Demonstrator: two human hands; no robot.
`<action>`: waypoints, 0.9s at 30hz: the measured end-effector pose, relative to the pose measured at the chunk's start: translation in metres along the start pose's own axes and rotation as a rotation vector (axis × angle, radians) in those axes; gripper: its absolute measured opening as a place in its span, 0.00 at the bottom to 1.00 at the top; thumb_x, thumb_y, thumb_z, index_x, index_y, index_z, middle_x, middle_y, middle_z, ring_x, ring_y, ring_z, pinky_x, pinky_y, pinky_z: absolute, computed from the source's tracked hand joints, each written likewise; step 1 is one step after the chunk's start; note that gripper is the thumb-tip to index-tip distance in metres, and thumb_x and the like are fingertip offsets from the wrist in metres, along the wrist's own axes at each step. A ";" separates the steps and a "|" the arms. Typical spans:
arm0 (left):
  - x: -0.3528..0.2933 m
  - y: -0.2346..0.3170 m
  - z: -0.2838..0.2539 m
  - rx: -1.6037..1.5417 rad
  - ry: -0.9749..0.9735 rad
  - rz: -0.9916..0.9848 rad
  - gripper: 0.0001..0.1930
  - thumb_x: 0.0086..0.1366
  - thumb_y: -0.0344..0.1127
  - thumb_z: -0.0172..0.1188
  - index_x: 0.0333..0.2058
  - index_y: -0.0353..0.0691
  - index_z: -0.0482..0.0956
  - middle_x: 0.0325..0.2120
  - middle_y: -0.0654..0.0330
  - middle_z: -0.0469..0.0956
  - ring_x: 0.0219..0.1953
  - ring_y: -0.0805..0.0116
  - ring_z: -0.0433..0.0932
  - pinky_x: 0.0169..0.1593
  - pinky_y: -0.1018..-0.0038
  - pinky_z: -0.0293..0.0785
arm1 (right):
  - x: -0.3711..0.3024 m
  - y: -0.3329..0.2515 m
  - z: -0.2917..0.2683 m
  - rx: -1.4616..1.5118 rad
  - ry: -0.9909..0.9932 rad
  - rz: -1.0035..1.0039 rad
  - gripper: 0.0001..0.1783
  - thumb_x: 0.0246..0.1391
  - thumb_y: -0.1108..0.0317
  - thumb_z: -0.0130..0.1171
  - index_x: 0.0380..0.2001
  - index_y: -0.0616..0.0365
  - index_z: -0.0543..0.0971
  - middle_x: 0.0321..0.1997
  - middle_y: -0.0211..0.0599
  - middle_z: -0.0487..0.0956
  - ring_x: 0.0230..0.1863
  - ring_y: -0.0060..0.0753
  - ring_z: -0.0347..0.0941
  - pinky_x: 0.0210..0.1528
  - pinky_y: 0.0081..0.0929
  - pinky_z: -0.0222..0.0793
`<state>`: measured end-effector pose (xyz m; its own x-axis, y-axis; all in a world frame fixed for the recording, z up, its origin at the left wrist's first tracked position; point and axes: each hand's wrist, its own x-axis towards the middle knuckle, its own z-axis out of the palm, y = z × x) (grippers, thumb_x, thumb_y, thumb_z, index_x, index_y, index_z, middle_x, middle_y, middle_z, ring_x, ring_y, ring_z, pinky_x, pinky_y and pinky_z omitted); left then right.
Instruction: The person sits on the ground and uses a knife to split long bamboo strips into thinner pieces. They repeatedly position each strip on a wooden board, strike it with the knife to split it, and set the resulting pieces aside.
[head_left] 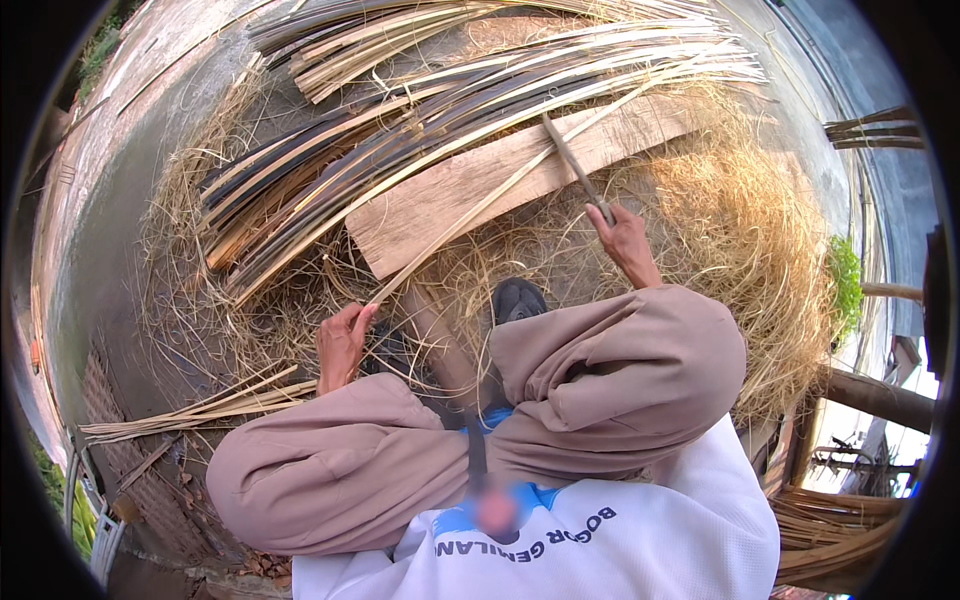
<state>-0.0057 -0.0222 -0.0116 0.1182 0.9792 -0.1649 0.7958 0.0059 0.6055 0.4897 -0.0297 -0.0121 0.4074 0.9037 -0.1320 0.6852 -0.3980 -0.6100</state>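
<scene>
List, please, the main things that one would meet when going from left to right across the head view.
Small bundle of pale strips, left hand, dark shoe, right hand, green plant.

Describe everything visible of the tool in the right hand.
The tool is long, narrow and greyish, with a metal-looking blade. The right hand grips its near end, hiding part of the handle. It slants forward and leftward across the wooden plank in view, crossing the pale strip; whether they touch is unclear.

The left hand (342, 345) pinches; the right hand (627, 243), farther forward, seems curled.
</scene>
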 end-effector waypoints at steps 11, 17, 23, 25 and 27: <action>-0.004 -0.010 0.032 0.195 0.239 0.251 0.18 0.71 0.50 0.61 0.27 0.44 0.76 0.20 0.57 0.75 0.19 0.54 0.73 0.22 0.65 0.65 | 0.042 0.067 -0.041 0.008 0.282 0.255 0.31 0.64 0.38 0.59 0.24 0.57 0.78 0.16 0.33 0.73 0.19 0.25 0.69 0.21 0.35 0.64; 0.038 -0.017 -0.011 -0.523 -0.582 -0.325 0.23 0.72 0.53 0.61 0.23 0.41 0.79 0.13 0.72 0.71 0.13 0.85 0.64 0.17 0.81 0.54 | -0.010 0.001 0.006 0.068 0.036 -0.004 0.26 0.65 0.45 0.62 0.27 0.58 0.77 0.16 0.34 0.73 0.16 0.31 0.67 0.21 0.36 0.63; 0.061 -0.023 -0.016 -0.660 -0.863 -0.597 0.22 0.72 0.55 0.61 0.27 0.43 0.77 0.13 0.73 0.69 0.10 0.86 0.59 0.13 0.84 0.48 | -0.105 -0.054 0.095 -0.027 -0.088 -0.500 0.23 0.60 0.47 0.68 0.30 0.58 0.77 0.20 0.42 0.73 0.22 0.43 0.71 0.27 0.40 0.68; 0.060 -0.024 -0.015 -0.678 -0.872 -0.596 0.21 0.72 0.55 0.61 0.27 0.44 0.77 0.13 0.74 0.69 0.10 0.86 0.59 0.13 0.85 0.48 | -0.058 -0.017 0.078 -0.024 0.079 -0.289 0.25 0.60 0.44 0.66 0.26 0.56 0.75 0.19 0.42 0.75 0.21 0.46 0.74 0.27 0.46 0.69; 0.055 -0.026 -0.016 -0.683 -0.844 -0.608 0.21 0.72 0.55 0.61 0.27 0.44 0.76 0.14 0.74 0.69 0.10 0.86 0.59 0.13 0.84 0.49 | 0.005 0.002 0.023 0.345 0.209 0.323 0.28 0.63 0.44 0.64 0.24 0.59 0.76 0.12 0.33 0.68 0.14 0.27 0.66 0.18 0.37 0.61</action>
<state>-0.0296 0.0349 -0.0238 0.3849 0.3454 -0.8559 0.4136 0.7645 0.4945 0.4791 -0.0221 -0.0316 0.7016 0.6782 -0.2187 0.2799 -0.5446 -0.7906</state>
